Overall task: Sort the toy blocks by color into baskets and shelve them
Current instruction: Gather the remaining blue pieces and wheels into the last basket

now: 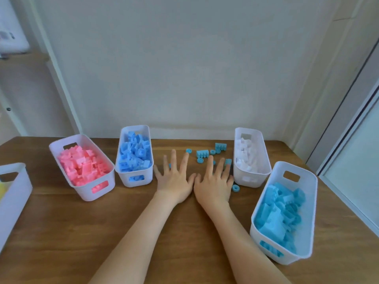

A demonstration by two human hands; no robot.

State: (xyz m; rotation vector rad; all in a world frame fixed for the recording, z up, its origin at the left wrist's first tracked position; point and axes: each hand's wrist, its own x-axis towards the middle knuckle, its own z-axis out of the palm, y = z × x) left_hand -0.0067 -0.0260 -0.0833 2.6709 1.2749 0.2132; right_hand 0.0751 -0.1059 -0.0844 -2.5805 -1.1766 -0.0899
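Note:
My left hand [174,179] and my right hand [215,181] lie flat side by side on the wooden table [143,232], fingers spread, holding nothing. Just beyond the fingertips lie several loose turquoise blocks [202,154] and rings; one ring [235,188] sits beside my right hand. Around them stand white baskets: one with pink blocks [61,152], one with blue blocks [147,140], one with white blocks [264,152], and one with turquoise blocks [309,201] at the near right.
Another white basket [18,191] with something yellow inside is cut off at the left edge. A pale wall rises behind the table. A door frame stands at the right, shelving at the far left.

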